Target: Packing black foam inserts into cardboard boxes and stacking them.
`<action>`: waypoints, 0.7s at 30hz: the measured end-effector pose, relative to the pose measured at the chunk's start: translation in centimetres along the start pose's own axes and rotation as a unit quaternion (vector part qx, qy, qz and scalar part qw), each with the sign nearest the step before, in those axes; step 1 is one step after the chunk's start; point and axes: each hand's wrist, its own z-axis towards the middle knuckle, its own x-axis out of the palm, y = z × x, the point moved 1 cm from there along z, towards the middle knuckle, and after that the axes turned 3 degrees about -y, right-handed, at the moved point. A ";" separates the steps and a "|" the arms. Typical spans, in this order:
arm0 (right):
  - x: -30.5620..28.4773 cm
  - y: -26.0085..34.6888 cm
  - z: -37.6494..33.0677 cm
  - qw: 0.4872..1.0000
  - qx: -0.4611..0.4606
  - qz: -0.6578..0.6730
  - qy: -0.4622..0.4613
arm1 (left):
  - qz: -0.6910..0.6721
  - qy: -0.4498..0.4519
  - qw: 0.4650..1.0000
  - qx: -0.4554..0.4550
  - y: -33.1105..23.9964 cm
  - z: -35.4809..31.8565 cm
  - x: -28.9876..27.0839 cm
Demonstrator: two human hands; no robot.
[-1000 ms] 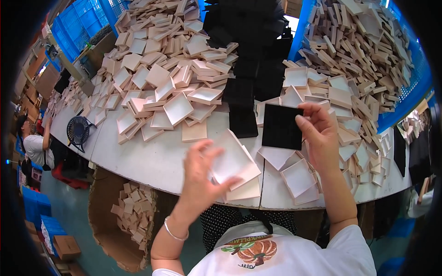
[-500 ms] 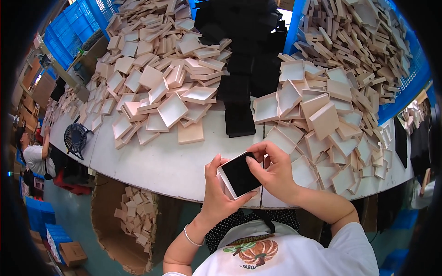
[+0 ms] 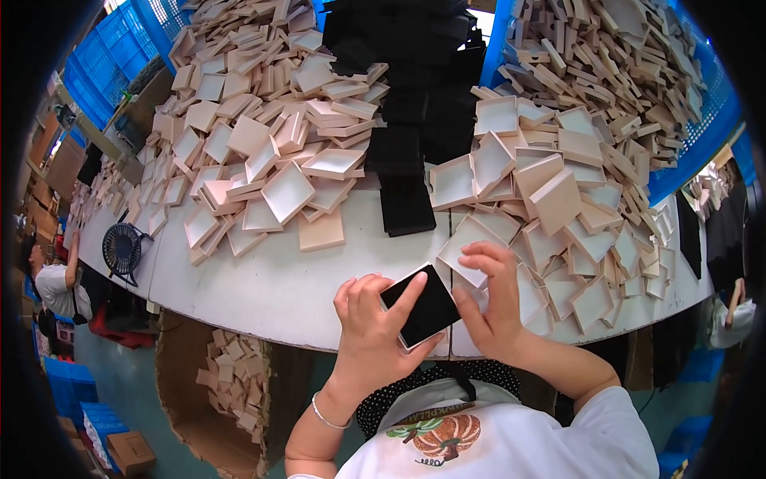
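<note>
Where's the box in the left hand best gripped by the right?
Grip the box by its right edge, probably from the right: the left hand covers its left side, one finger across the black insert; that straight edge is largely uncovered.

The right hand (image 3: 493, 307) has let go of the flat black square sheet (image 3: 432, 318) and opened just beside it; the left hand (image 3: 369, 323), holding the shallow white-edged cardboard tray (image 3: 408, 348), now lays a finger across the sheet.
</note>
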 end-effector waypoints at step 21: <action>-5.3 -1.5 4.4 0.975 0.180 0.004 0.129 | -0.105 -0.063 0.990 0.073 1.1 0.1 0.6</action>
